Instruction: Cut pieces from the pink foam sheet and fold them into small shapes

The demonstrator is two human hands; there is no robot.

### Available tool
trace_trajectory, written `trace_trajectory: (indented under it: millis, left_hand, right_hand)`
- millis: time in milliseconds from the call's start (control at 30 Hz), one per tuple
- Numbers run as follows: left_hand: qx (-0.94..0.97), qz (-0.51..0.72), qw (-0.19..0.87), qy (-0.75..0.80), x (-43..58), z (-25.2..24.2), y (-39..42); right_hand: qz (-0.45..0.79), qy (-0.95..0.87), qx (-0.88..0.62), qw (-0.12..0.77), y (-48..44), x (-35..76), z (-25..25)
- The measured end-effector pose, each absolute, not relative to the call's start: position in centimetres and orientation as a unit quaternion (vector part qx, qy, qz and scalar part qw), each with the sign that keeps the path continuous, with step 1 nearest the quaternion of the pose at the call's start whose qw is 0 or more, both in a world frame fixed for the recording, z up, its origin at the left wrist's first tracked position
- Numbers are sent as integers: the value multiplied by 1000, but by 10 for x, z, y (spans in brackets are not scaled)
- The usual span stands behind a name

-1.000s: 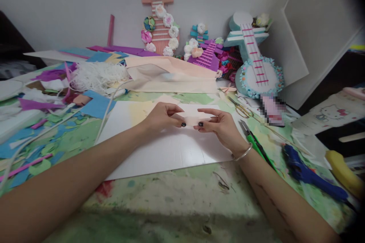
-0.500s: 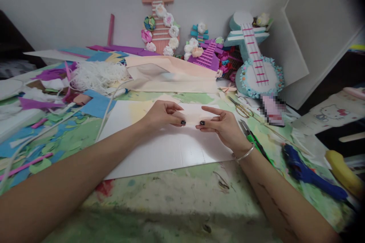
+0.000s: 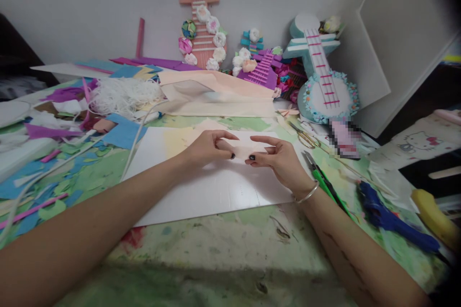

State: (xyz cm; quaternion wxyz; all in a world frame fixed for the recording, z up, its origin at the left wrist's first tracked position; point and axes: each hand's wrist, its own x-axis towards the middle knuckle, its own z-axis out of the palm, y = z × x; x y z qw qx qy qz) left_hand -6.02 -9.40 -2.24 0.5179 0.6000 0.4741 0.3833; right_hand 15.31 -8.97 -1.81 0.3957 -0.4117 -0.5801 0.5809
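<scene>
Between my hands stretches a small pale cream piece of paper (image 3: 242, 151), held above a white board (image 3: 201, 196). My left hand (image 3: 212, 147) pinches its left end between thumb and fingers. At the other end, my right hand (image 3: 275, 154) grips the paper the same way, its index finger extended over the top. The paper's ends are hidden by the fingers. To the right of my right hand lie a green utility knife (image 3: 326, 182) and gold-handled scissors (image 3: 305, 135).
A blue glue gun (image 3: 396, 225) lies at the right. Paper scraps, a cable and a heap of white shredded strips (image 3: 124, 96) cover the left side. Behind stand decorated instrument models, among them a blue-and-white one (image 3: 324, 72). Peach paper (image 3: 223, 81) lies at the back.
Both hands have shifted slightly: the left a little right and down, the right slightly left. Their fingertips are closer together, still holding the paper.
</scene>
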Motion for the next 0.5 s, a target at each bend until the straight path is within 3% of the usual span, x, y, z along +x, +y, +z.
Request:
trace_trajectory:
  millis: [333, 500]
  left_hand:
    - [531, 419, 628, 384, -56, -22, -98]
    - [579, 386, 580, 424, -58, -24, -96]
  right_hand:
    - [587, -579, -413, 386, -91, 153, -18]
    - [592, -576, -410, 386, -91, 153, -18]
